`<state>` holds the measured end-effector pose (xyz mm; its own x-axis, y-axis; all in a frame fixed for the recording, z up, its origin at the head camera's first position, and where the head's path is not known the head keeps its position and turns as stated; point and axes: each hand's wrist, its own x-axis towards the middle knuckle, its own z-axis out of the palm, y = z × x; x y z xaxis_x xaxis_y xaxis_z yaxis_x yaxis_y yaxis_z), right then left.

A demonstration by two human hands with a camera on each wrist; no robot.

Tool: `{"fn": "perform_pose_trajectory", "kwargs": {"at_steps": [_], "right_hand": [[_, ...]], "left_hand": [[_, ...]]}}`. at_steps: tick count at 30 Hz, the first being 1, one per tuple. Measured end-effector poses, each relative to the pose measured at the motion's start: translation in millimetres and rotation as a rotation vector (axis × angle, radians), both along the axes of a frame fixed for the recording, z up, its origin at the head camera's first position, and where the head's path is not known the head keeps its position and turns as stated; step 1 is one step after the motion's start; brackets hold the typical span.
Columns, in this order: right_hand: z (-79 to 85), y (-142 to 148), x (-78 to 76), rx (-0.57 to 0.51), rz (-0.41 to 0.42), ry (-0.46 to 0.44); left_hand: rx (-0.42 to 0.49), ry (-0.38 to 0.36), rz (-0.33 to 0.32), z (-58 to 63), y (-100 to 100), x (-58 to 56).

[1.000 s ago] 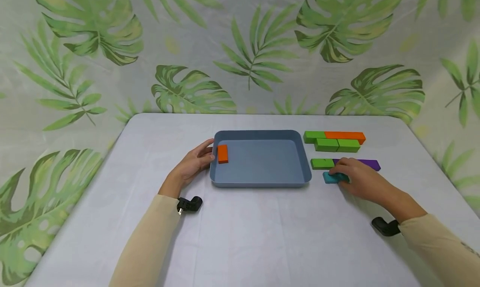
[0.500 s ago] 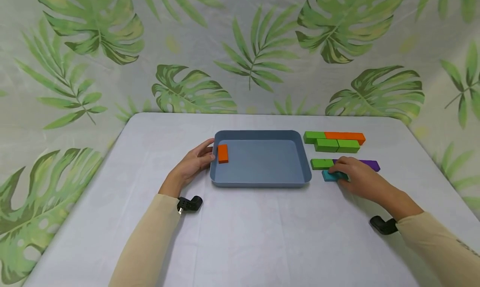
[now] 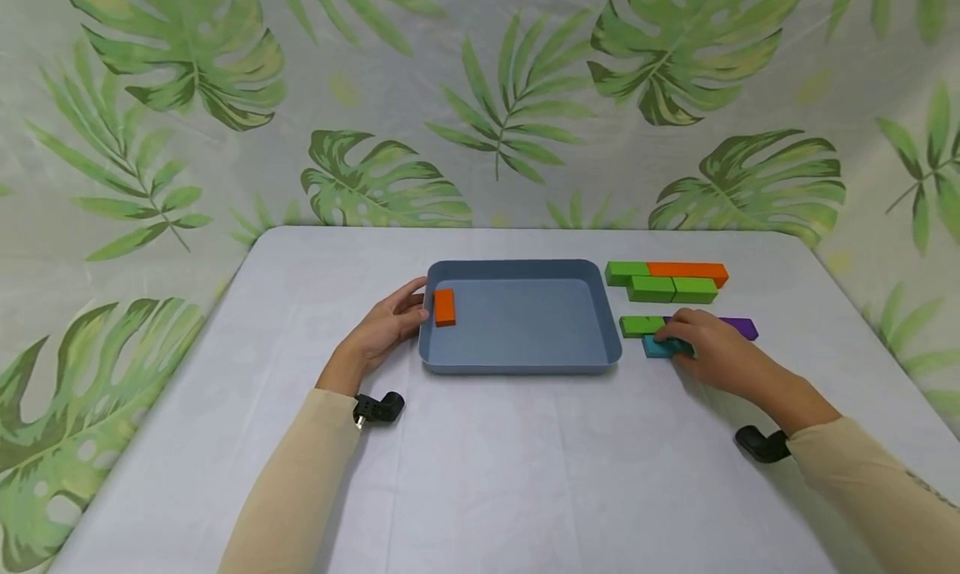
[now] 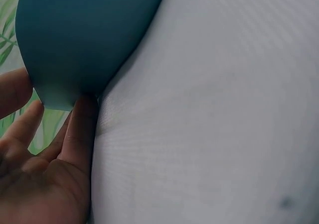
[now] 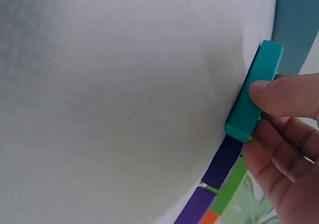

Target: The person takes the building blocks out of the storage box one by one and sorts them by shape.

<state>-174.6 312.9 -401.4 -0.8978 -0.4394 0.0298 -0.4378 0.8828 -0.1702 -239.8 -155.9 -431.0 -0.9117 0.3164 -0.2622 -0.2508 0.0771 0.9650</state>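
Observation:
My right hand (image 3: 718, 353) pinches a teal block (image 5: 254, 92), thumb on one long side and fingers on the other. The block lies on the table along the front of a row with a green block (image 3: 636, 326) and purple blocks (image 3: 741, 328), partly covered by the hand. My left hand (image 3: 385, 331) rests against the left side of a shallow blue-grey tray (image 3: 521, 370); its thumb touches the rim, and relaxed fingers lie along the outer wall, as the left wrist view shows. Inside the tray, near its left wall, lies an orange block (image 3: 445, 307).
Behind the purple row, several green blocks (image 3: 651, 288) and a long orange block (image 3: 693, 271) lie in two touching rows, right of the tray. A white cloth covers the table (image 3: 480, 474). A leaf-patterned curtain (image 3: 540, 99) hangs behind the far edge.
The teal block, pinched by my right hand, has slid slightly away from me, up against the green and purple row. The left hand and the tray have not moved.

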Motion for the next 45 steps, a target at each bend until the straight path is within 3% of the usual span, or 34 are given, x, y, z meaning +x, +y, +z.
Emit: {"fn": "perform_pose_trajectory", "kwargs": {"at_steps": [17, 28, 37, 45], "right_hand": [[5.2, 2, 0.3, -0.011, -0.004, -0.024], [18.2, -5, 2.4, -0.072, 0.110, 0.074], [41.7, -29, -1.0, -0.098, 0.202, 0.120], [65.9, -57, -16.2, -0.079, 0.203, 0.069]], "left_hand": [[0.009, 0.009, -0.002, 3.1, 1, 2.3], [0.004, 0.007, -0.001, 1.8, 0, 1.8], [-0.005, 0.015, 0.003, 5.0, 1, 2.7], [-0.001, -0.003, 0.007, 1.2, 1, 0.1]]}}
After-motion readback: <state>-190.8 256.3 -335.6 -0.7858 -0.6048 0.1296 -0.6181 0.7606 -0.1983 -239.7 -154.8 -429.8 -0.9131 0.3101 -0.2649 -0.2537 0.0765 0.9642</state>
